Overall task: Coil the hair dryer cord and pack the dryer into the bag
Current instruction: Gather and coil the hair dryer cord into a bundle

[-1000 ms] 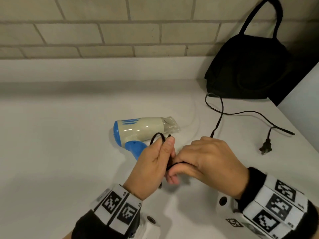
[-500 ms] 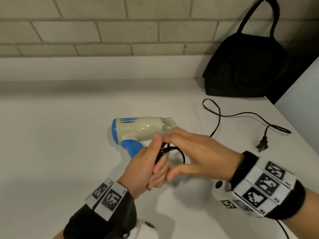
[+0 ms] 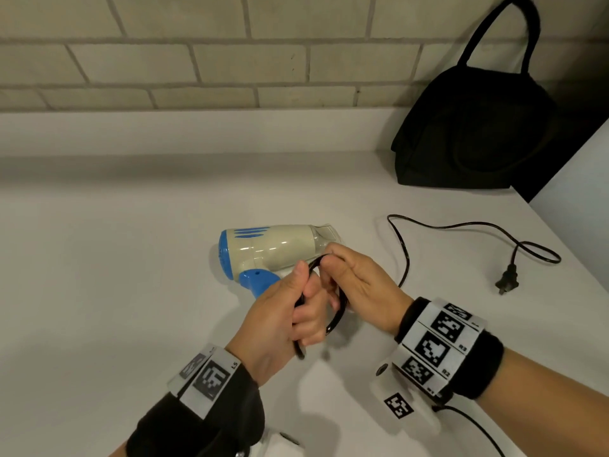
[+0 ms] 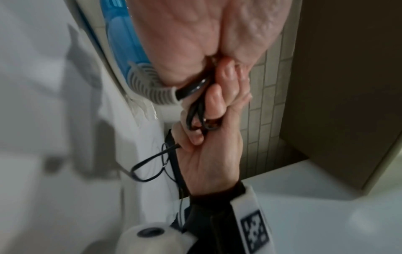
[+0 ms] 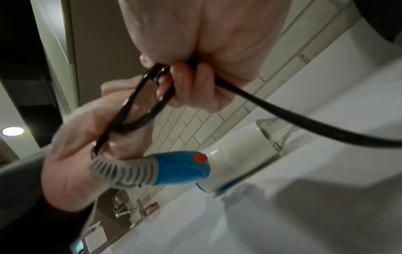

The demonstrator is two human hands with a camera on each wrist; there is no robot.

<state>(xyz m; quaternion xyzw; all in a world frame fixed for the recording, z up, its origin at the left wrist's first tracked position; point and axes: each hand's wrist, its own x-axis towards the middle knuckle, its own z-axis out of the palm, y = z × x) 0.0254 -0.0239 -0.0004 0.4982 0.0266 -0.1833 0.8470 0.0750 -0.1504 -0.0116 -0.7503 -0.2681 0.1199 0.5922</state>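
A cream and blue hair dryer lies on its side on the white counter, nozzle pointing right. My left hand grips a small bundle of loops of its black cord just in front of the blue handle. My right hand pinches the cord at the top of the loops. The loose cord trails right across the counter to the plug. The black bag stands against the wall at the back right.
A tiled wall with a low white ledge runs along the back of the counter. A white panel closes the right side. A faucet shows far off in the right wrist view.
My right hand has swung up and over from below the left hand to the top of the loops, laying on another turn. The loose cord and plug slid a little closer.
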